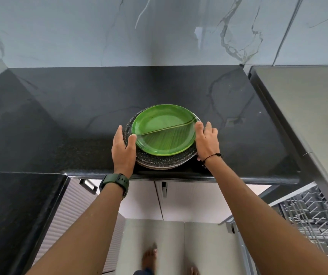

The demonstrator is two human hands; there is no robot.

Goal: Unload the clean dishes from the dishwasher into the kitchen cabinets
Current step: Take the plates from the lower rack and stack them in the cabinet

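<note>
A stack of plates rests on the black countertop (79, 116) near its front edge. On top lies a green leaf-patterned plate (164, 130); beneath it is a dark speckled plate (165, 160), with paler rims showing under that. My left hand (124, 149) grips the stack's left edge, thumb on the green plate's rim. My right hand (206, 140) holds the right edge, fingers curled over the rim. Both hands clasp the stack from opposite sides.
The pulled-out dishwasher rack (314, 221), its wire tines bare, sits at lower right beneath a steel surface (308, 108). Cabinet doors with handles (164, 188) lie below the counter edge. A marble-look wall (159, 30) backs the counter. My bare feet stand on the floor (153, 235).
</note>
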